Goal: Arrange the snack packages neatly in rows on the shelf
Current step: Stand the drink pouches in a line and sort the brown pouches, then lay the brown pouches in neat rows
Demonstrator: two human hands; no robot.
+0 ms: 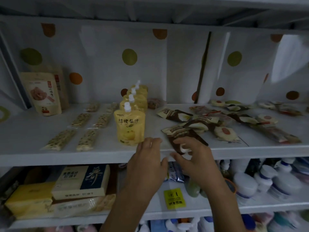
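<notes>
A brown snack packet point(184, 133) lies at the front edge of the white shelf point(100, 156), and my right hand point(195, 156) grips its near end. My left hand point(147, 158) rests just left of it, fingers spread on the shelf edge, holding nothing. Behind the packet lies a loose heap of brown packets point(175, 114) and round white-and-red snack packs point(224, 132). Yellow spouted juice pouches point(129, 128) stand in a line front to back in the middle. Nut bars point(59, 139) lie in two rows at the left.
A tall beige pouch point(44, 93) stands at the back left. The shelf below holds yellow boxes point(80, 180), a yellow tag point(174, 198) and white bottles point(267, 180) at the right. A dotted white sheet covers the back wall.
</notes>
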